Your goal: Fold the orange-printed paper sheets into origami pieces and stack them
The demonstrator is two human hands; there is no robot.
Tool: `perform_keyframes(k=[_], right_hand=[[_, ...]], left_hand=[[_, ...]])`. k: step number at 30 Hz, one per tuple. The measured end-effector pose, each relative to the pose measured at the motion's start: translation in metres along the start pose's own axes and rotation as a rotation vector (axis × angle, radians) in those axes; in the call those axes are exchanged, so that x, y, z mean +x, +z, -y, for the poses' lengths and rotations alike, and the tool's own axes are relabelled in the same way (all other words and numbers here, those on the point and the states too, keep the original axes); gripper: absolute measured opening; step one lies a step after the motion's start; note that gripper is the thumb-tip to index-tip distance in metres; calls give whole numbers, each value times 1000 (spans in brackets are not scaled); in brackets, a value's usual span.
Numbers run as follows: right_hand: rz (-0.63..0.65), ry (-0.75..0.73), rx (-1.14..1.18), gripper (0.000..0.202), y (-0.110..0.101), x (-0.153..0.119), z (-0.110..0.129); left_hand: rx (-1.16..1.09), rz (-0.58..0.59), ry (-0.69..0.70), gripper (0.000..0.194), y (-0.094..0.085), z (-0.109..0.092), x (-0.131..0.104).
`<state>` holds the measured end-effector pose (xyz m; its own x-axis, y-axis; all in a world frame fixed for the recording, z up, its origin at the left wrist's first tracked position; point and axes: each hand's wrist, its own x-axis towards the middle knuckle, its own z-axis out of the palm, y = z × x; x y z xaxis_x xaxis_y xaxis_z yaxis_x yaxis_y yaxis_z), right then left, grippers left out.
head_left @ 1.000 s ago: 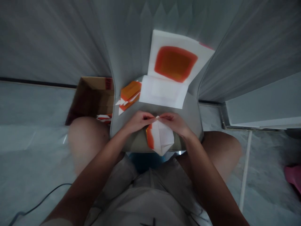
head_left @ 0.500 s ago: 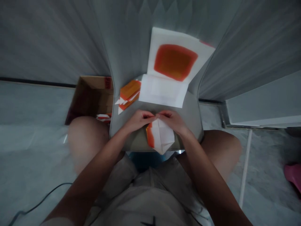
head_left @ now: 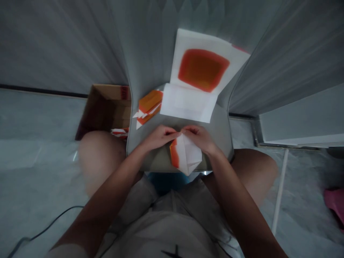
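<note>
A folded white and orange paper [head_left: 187,154] hangs point-down over the front part of a grey chair seat [head_left: 221,132]. My left hand [head_left: 162,136] pinches its top edge from the left, and my right hand [head_left: 198,136] pinches the same edge just beside it, thumbs close together. Beyond my hands lie white paper sheets [head_left: 188,104], the upper one with a large orange-red patch, leaning on the chair back. To the left on the seat rests a stack of folded orange and white papers [head_left: 149,105].
An open cardboard box [head_left: 104,111] stands on the floor left of the chair, with folded red and white papers [head_left: 120,132] at its near side. A dark cable [head_left: 48,224] crosses the floor at lower left. Something pink [head_left: 334,202] lies far right.
The view has shifted slightly, so the chair and papers appear a little further right. Both hands keep their pinch on the folded paper, with little other visible movement.
</note>
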<state>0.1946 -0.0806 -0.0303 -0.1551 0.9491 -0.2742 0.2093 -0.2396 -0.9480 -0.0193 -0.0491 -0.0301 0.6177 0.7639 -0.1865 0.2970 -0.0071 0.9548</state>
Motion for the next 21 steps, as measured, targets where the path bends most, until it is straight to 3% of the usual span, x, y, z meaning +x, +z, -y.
perform_keyframes(k=[13, 21], right_hand=[[31, -31, -25, 31, -2, 1, 1], [-4, -57, -5, 30, -3, 2, -3]], left_hand=[[-68, -59, -15, 41, 5, 1, 1], [2, 17, 21, 40, 1, -4, -2]])
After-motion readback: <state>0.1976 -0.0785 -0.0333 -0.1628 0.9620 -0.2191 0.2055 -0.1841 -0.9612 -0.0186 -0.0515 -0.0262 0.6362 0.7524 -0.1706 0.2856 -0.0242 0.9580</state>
